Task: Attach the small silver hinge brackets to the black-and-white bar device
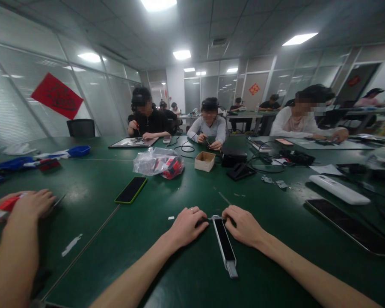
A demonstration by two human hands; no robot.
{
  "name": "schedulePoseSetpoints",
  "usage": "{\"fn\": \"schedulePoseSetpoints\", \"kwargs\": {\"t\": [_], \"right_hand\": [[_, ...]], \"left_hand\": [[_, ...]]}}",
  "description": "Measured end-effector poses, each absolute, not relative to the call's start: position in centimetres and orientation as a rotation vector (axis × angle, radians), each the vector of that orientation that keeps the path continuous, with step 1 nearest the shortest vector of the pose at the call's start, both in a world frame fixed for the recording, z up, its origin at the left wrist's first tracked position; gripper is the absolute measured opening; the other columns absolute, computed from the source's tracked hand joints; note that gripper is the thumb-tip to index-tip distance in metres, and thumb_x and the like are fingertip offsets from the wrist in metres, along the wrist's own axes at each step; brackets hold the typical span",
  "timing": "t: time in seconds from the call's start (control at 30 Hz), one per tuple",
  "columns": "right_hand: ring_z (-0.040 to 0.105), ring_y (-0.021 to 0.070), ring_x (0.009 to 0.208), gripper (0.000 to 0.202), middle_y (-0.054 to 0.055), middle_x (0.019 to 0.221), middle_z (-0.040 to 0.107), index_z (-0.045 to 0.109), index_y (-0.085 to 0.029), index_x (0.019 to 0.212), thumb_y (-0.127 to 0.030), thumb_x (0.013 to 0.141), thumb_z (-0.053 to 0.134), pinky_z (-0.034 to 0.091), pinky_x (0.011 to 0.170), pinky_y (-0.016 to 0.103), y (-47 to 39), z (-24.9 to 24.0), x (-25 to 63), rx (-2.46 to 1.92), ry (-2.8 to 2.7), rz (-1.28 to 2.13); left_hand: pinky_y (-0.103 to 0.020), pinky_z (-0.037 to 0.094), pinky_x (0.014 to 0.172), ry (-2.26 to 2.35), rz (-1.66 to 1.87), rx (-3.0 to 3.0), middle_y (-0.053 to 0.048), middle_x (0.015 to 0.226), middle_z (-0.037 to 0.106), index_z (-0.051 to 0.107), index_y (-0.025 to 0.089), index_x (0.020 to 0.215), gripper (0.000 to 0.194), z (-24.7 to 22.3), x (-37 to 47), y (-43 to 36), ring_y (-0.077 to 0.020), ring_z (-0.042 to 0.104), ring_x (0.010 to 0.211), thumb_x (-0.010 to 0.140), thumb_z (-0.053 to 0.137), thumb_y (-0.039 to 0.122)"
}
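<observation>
On the green table in front of me lies a slim white device (224, 244) with a long black face. A grey tab (232, 270) sticks out of its near end. My left hand (188, 226) rests on the table left of the device's far end, fingers curled in, with a thin grey bit showing by the fingertips. Opposite it, my right hand (244, 224) is curled at the right side of the same end. What either hand pinches is too small or hidden to make out. A small white scrap (171, 218) lies left of my left hand.
A phone with a green edge (131, 190), a clear plastic bag (152, 161) with red items and an open box (205, 161) lie farther back. At right are a white case (338, 189) and a larger phone (349, 224). A co-worker's hands (32, 203) work at left.
</observation>
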State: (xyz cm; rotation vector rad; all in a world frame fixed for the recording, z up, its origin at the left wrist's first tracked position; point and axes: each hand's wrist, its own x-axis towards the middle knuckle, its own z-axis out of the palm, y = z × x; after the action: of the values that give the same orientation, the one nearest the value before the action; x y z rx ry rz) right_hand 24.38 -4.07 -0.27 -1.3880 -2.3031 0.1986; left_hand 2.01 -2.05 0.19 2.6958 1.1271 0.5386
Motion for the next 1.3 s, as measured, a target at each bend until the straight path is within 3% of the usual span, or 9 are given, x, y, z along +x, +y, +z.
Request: {"fn": "schedulePoseSetpoints", "kwargs": {"t": [0.23,0.47,0.83,1.3], "right_hand": [[0.054,0.0136,0.068,0.013,0.004,0.078,0.059,0.059,-0.016,0.082,-0.017,0.082,0.046,0.046,0.062,0.026,-4.17,0.17,24.47,-1.314,-2.313,0.259],[0.056,0.0151,0.076,0.021,0.005,0.086,0.061,0.062,-0.017,0.09,-0.022,0.089,0.041,0.048,0.07,0.03,-4.33,0.55,24.42,-1.243,-2.331,0.349],[0.055,0.0145,0.075,0.009,0.004,0.086,0.058,0.056,-0.017,0.087,-0.02,0.083,0.049,0.048,0.065,0.027,-4.47,0.62,24.28,-1.312,-2.259,0.373],[0.058,0.0174,0.08,0.02,0.006,0.092,0.059,0.059,-0.019,0.093,-0.029,0.089,0.042,0.05,0.071,0.032,-4.36,0.21,24.45,-1.306,-2.284,0.409]], "left_hand": [[-0.027,0.039,0.072,1.144,0.523,2.701,-0.002,0.09,0.061,0.058,0.02,0.092,0.01,0.26,2.18,-2.04,-0.0153,0.057,0.081,0.09,0.049,0.024],[-0.028,0.041,0.075,1.224,0.563,2.61,-0.003,0.09,0.06,0.058,0.019,0.09,0.013,0.39,2.09,-1.96,-0.0162,0.056,0.081,0.089,0.046,0.023],[-0.026,0.042,0.073,1.232,0.581,2.537,-0.001,0.095,0.057,0.058,0.022,0.096,0.012,0.55,1.87,-2.1,-0.0152,0.055,0.082,0.085,0.052,0.02],[-0.026,0.043,0.075,1.272,0.598,2.541,-0.002,0.095,0.057,0.059,0.021,0.093,0.009,0.04,1.8,-2.16,-0.0147,0.055,0.082,0.088,0.053,0.026]]}}
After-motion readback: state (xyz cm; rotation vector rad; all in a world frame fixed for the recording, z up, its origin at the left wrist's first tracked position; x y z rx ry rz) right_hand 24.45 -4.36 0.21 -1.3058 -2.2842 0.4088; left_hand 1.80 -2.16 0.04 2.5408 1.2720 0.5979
